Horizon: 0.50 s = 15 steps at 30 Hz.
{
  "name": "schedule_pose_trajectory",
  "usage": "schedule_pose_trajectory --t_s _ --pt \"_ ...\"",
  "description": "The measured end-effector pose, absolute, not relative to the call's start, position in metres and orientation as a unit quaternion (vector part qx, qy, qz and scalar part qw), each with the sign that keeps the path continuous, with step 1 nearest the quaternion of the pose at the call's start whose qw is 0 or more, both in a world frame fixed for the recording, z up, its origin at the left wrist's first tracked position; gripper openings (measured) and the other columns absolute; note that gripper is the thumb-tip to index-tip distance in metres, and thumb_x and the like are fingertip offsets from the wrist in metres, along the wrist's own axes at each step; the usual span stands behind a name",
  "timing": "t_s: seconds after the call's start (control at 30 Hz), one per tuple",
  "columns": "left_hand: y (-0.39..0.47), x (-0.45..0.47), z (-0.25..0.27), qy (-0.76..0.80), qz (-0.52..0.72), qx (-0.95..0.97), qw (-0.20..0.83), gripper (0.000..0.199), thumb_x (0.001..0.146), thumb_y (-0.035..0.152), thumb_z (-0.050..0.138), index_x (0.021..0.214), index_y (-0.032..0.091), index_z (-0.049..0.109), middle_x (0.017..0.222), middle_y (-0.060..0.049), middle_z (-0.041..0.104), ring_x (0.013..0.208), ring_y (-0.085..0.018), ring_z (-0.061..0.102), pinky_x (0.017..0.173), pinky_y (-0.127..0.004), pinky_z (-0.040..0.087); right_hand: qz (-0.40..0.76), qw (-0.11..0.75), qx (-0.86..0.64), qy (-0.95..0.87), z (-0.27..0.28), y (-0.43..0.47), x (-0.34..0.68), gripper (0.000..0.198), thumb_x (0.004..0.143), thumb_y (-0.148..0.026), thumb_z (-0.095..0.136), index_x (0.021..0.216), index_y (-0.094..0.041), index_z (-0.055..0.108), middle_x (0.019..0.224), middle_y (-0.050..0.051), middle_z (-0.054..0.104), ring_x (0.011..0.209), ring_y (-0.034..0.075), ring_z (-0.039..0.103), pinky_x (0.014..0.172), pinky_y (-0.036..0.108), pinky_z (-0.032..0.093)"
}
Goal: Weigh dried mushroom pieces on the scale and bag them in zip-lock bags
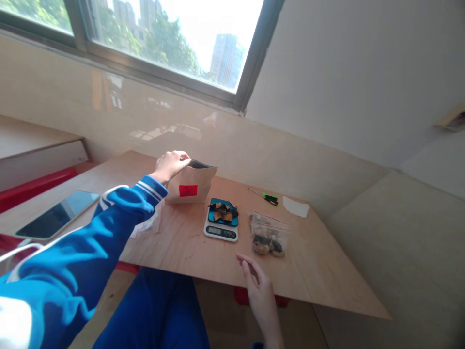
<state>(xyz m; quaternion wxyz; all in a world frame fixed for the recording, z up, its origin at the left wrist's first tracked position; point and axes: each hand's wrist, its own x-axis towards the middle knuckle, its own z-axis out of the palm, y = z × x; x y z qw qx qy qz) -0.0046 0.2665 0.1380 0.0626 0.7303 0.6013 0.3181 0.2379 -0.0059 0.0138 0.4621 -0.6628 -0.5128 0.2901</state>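
Table (319, 271): plywood top, carrying every item below. Tablet (58, 215): flat on table, well to left of left hand, beyond blue sleeve (90, 242). Paper bag (191, 184): upright, mouth open, red label on front, top edge pinched at near-left corner by left hand (170, 165), fingers closed on rim. Right hand (259, 286): at near table edge, fingers loosely curled apart, holding nothing. Plastic bag (269, 235): just beyond right hand, dark pieces inside. Scale (221, 225): between both hands, just right of paper bag, blue tray with dark pieces on top. Screwdriver (267, 196): far side, beyond plastic bag.
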Motion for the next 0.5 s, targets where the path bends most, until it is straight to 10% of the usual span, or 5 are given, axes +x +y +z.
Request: schedule_pose_trajectory --t_s 0.23,0.5 --pt "0.208 -0.003 0.106 0.567 0.321 0.757 0.047 0.035 0.086 0.052 0.053 0.091 0.026 0.076 0.086 -0.006 0.077 0.082 -0.025 0.070 0.071 -0.032 0.049 0.153 0.494 -0.508 -0.689 0.085 0.069 0.189 0.030 0.097 -0.025 0.039 0.107 -0.021 0.067 0.112 0.007 0.068 0.109 0.018 0.061 0.100 0.032 0.046" --pt "0.174 -0.013 0.081 0.459 0.394 0.786 0.126 0.039 0.091 0.048 0.045 0.093 0.022 0.074 0.086 -0.004 0.077 0.077 -0.020 0.072 0.068 -0.026 0.051 0.092 0.146 -0.592 -0.787 0.081 0.123 0.131 0.032 0.095 -0.009 0.037 0.101 -0.013 0.068 0.097 0.016 0.073 0.091 0.026 0.070 0.078 0.035 0.054"
